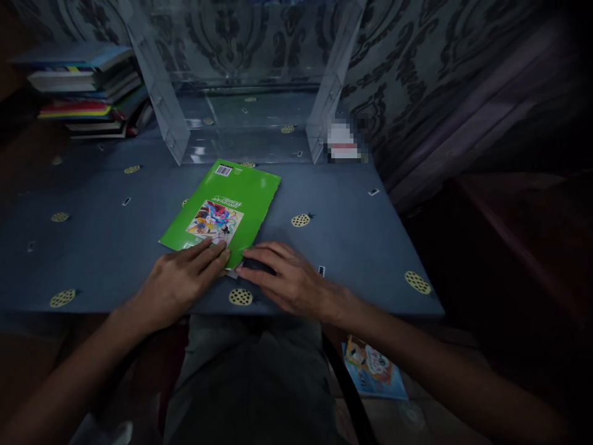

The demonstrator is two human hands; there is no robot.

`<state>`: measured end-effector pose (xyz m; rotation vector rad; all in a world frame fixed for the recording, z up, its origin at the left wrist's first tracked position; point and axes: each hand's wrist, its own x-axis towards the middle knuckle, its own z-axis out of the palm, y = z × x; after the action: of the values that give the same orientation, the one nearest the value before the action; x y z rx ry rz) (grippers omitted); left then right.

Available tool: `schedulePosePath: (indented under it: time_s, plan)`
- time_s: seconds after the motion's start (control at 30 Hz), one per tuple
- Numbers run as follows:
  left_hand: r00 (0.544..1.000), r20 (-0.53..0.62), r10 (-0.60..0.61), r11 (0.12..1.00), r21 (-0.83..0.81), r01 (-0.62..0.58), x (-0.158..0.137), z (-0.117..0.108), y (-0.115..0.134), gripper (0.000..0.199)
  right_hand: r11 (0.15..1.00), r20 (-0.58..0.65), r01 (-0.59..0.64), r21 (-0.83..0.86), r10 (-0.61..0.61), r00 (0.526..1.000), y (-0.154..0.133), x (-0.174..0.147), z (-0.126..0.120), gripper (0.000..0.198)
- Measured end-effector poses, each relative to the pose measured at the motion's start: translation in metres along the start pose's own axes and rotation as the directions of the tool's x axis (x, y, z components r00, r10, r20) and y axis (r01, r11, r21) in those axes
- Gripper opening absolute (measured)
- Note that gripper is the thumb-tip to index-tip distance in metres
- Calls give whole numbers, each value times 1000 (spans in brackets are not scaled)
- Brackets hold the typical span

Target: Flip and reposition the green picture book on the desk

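Observation:
A thin green book (231,198) with a cartoon picture and a barcode lies flat on the blue patterned tablecloth (92,247), turned upside down to me. My left hand (185,281) rests flat on the book's near edge, fingers together. My right hand (285,278) lies palm down beside the book's near right corner, fingertips touching that corner. A small dark thing shows under the right fingers; I cannot tell what it is.
A clear acrylic stand (245,123) sits at the back of the table. A stack of books (88,93) fills the far left corner. Another picture book (373,371) lies on the floor to my right. The table's right edge drops into dark space.

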<state>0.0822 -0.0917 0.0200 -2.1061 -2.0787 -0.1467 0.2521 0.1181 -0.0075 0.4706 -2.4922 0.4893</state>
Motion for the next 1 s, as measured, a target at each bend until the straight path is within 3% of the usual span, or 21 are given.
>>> schedulePosePath:
  time_s: [0.47,0.7,0.83,1.0]
  plan:
    - [999,-3,34,998,45,-34,4,-6,-1,43,998,15,-20,52,19,1000,-2,1,-4,24]
    - [998,28,59,998,22,-59,8,-17,1,38,1000,89,-3,22,1,996,-5,2,-7,33]
    - [998,-47,46,999,-5,-46,6,-11,-1,36,999,170,13,-36,-7,985,-8,1,-5,34]
    - [989,-127,72,996,59,-65,8,-4,-1,30,989,332,-95,-112,128,935,-18,-2,-3,43]
